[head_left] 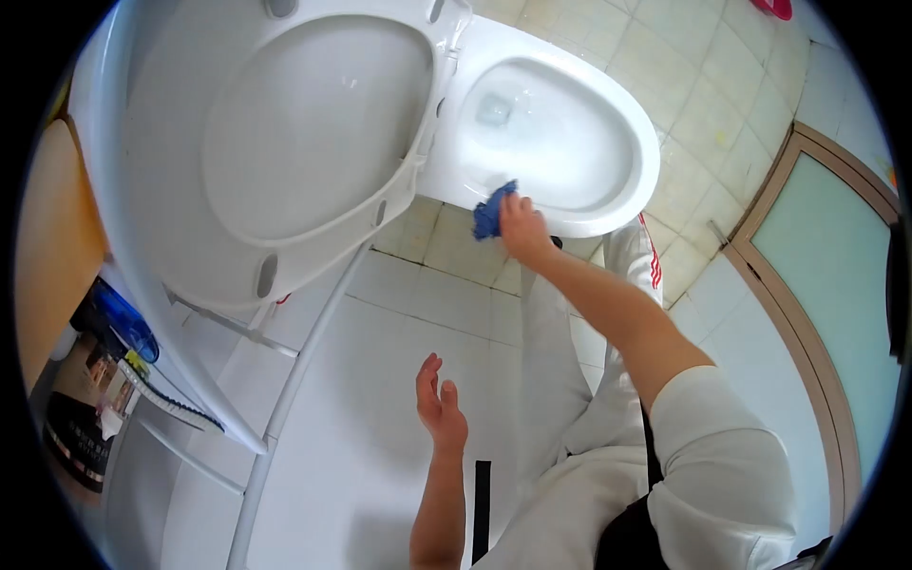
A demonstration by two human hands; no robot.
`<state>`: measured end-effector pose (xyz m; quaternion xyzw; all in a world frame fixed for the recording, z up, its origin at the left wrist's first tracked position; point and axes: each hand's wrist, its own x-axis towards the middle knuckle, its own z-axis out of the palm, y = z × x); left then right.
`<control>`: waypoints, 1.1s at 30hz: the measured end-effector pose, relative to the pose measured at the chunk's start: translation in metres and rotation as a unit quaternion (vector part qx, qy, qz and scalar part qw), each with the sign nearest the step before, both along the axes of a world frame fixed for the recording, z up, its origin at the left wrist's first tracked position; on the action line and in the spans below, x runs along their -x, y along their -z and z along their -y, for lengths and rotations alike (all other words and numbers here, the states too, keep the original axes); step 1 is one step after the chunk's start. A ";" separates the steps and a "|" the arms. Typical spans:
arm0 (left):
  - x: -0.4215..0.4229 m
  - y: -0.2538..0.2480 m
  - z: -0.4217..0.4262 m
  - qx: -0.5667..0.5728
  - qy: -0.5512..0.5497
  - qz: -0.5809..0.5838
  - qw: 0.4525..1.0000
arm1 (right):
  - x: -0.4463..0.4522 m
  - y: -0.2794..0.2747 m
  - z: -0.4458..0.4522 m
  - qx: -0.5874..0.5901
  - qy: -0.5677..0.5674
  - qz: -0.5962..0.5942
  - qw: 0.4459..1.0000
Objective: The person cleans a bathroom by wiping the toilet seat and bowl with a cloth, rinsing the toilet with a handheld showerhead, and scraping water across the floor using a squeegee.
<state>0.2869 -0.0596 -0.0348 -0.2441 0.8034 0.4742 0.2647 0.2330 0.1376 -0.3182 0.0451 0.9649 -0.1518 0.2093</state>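
Blue cloth [491, 215]: located at upper centre of the frame, at the lower-left edge of the white toilet bowl [647, 157]. Its upper end overlaps the rim in this view; its lower end extends past the outer edge, with tiled floor [655, 90] behind it. Firm contact with the porcelain cannot be confirmed.

Orientation: the bunched piece has its longer axis running from upper right to lower left, steeply inclined. It lies immediately to the left of the right hand [523, 228], and touching it. The bowl opening lies above and to the right of both, directly adjacent.

Right hand: grasping the cloth, fingers closed over its right side, forearm entering from the lower right of the frame. Judged the nearer hand to the rim by a clear margin.

Left hand [442, 413]: released, fingers loosely curved, nothing seen in its grasp. It stands at lower centre of the frame, well apart from cloth and bowl.

Condition of the cloth: medium to dark blue, crumpled, edges ragged in outline, surface matt and folded. Judged soft and pliable. Whether it is wet or dry cannot be told.

Surroundings: raised toilet seat [163, 152] fills the upper left of the frame; the bowl interior is white with bright reflections.
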 end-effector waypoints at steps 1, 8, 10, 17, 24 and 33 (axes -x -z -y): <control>0.002 -0.002 -0.002 0.005 0.000 0.004 1.000 | -0.016 -0.005 -0.018 -0.012 -0.023 -0.002 1.000; 0.003 -0.004 -0.047 -0.018 -0.007 0.026 0.999 | -0.115 -0.005 -0.216 -0.125 -0.196 -0.062 0.971; -0.001 0.002 -0.062 -0.022 -0.010 0.049 0.999 | -0.088 -0.015 -0.277 -0.179 -0.264 -0.080 0.944; -0.018 0.012 -0.109 -0.032 -0.031 0.072 0.996 | 0.110 -0.061 -0.340 -0.041 -0.087 -0.162 0.982; -0.030 -0.003 -0.150 -0.016 -0.130 0.079 0.988 | 0.249 -0.039 -0.178 0.086 -0.191 -0.316 0.925; -0.096 -0.015 -0.200 0.016 -0.250 0.134 0.959 | 0.226 0.005 -0.241 0.056 -0.063 -0.150 0.985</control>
